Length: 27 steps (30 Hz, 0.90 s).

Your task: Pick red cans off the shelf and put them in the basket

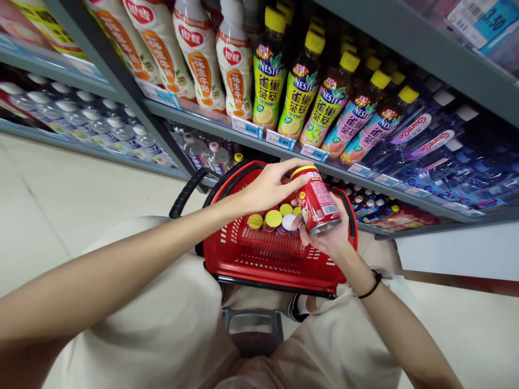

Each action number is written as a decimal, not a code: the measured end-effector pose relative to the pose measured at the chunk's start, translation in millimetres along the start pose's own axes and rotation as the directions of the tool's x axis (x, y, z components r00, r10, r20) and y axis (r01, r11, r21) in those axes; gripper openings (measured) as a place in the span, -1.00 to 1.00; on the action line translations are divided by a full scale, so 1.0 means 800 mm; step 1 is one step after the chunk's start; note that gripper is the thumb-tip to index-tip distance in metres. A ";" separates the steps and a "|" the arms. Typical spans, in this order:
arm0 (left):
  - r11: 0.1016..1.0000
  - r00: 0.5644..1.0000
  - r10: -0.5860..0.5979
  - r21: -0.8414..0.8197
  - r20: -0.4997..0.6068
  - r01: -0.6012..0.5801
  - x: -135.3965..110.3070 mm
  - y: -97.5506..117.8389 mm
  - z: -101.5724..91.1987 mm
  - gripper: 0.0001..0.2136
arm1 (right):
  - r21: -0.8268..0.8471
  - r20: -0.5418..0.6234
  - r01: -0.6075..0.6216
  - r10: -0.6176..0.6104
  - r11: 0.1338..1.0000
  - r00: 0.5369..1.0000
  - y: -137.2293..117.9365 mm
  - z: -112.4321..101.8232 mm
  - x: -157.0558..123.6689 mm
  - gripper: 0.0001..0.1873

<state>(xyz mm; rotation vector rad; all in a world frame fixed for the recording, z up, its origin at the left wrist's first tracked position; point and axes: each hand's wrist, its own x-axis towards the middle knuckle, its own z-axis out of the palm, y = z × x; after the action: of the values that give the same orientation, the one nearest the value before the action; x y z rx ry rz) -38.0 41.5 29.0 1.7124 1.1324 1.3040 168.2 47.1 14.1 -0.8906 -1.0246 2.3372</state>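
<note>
Red can (315, 201), right of frame centre, held above red basket (259, 268), not in it: right hand (336, 232) grasps body, left hand (267, 186) grips upper end. Capped containers (273, 218) already inside.

The person's bare left forearm (174, 244) runs nearly straight behind its fingers, with the wrist (241, 202) only slightly bent. The left hand (267, 186) shows its back, the thumb set below the index finger and apart from it. The bare right forearm (397, 321) slants to the right hand (334, 237), palm upward, fingers curled in grasp below the left fingers.
</note>
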 end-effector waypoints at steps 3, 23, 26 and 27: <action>0.997 0.997 -0.060 -0.051 -0.047 0.058 0.002 -0.010 0.006 -0.61 | 0.007 -0.027 -0.081 0.081 0.997 0.996 -0.003 0.008 0.000 -0.16; 0.746 0.797 -0.603 -0.386 -0.043 0.543 0.014 -0.047 0.035 -0.73 | 0.066 -0.188 -0.158 0.167 0.985 0.968 -0.011 0.014 0.007 -0.21; 0.678 0.720 -0.693 -0.377 -0.040 0.631 0.009 -0.051 0.043 -0.63 | -0.054 -0.218 -0.244 0.227 0.968 0.949 -0.009 0.009 0.011 -0.29; 0.656 0.699 -0.715 -0.373 -0.028 0.656 0.007 -0.053 0.046 -0.60 | -0.096 -0.222 -0.263 0.237 0.960 0.946 -0.008 0.006 0.012 -0.31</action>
<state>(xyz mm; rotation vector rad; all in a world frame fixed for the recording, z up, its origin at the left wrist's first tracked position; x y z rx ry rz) -11.6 62.0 -16.0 0.7724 1.3798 1.0642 159.0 54.8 17.8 -1.3556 -1.0281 2.3352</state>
